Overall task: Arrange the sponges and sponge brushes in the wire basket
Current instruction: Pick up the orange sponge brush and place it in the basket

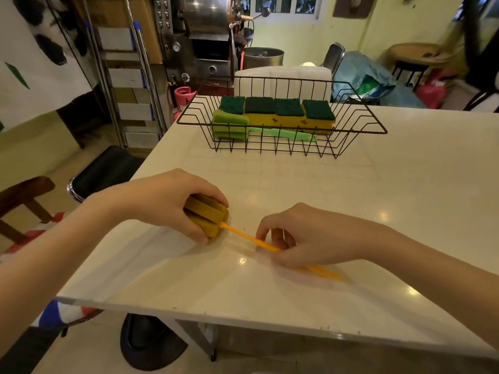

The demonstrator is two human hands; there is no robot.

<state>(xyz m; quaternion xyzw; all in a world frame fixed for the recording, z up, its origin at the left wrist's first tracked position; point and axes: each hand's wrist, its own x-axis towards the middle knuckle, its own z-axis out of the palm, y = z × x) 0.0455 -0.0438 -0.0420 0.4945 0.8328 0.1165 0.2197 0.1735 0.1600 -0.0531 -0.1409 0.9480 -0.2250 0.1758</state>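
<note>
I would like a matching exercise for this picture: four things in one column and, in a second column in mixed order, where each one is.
Things:
1. green sponge brush
2. yellow sponge brush
3. four scrub sponges
4. wire basket

Places:
A. in a row along the back of the basket
B. on the white table, far side
C. lying in the basket, at the front
D. near table edge, held by left hand and right hand

Pairs: 1-C, 2-D, 3-A, 4-B

Pale yellow walls (351,28), black stool (105,168), perhaps roaster (205,31)

Head-worn view — looking forward and down, close over table (351,211)
</note>
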